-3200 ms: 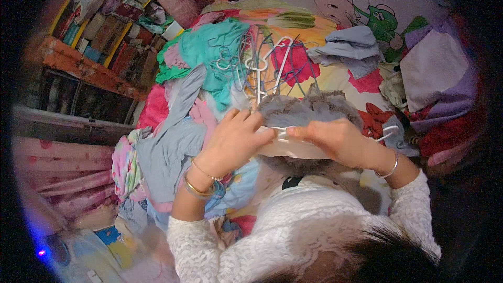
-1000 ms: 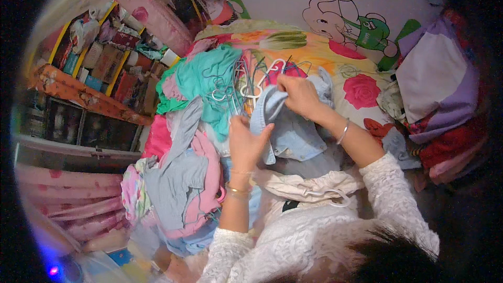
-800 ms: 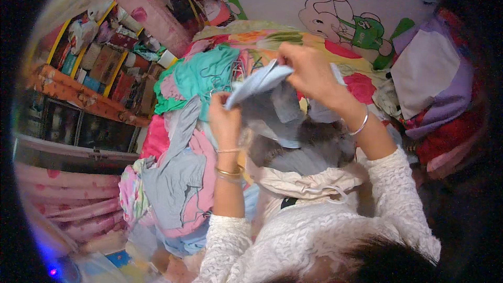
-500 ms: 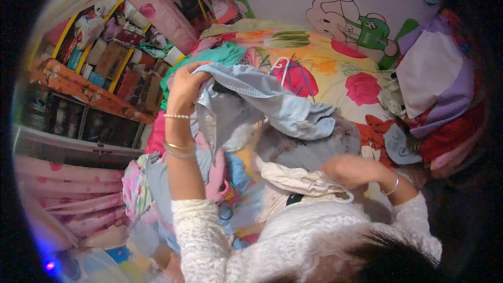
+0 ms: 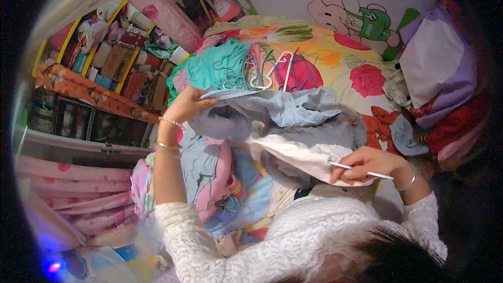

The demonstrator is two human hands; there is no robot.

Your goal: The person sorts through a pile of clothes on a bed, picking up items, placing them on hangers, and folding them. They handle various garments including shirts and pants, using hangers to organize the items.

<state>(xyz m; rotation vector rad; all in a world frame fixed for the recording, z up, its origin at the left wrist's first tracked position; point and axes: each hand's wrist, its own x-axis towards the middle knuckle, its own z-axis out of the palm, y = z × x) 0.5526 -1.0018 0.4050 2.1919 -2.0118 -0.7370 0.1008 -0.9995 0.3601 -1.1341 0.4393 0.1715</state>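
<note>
My left hand is closed on the edge of a light blue denim garment, which stretches rightward across the bed in front of me. Grey fluffy material shows beneath the denim. A cream-white cloth runs from the middle toward my right hand. Pinched in the fingers of that hand is a white clothes hanger, seen as a thin bar; its other parts are hidden. The right fingers also rest against the cream-white cloth, and whether it belongs to the denim garment I cannot tell.
Several hangers lie on the flowered bedspread beyond the garment, beside a green cloth. Pink and grey clothes are heaped at left. Red and purple fabrics pile up at right. A crammed shelf stands far left.
My left hand has come down and slightly left, lowering the garment's edge. The right hand has risen with the white hanger, which has turned, and the cream-white cloth is drawn straighter.
</note>
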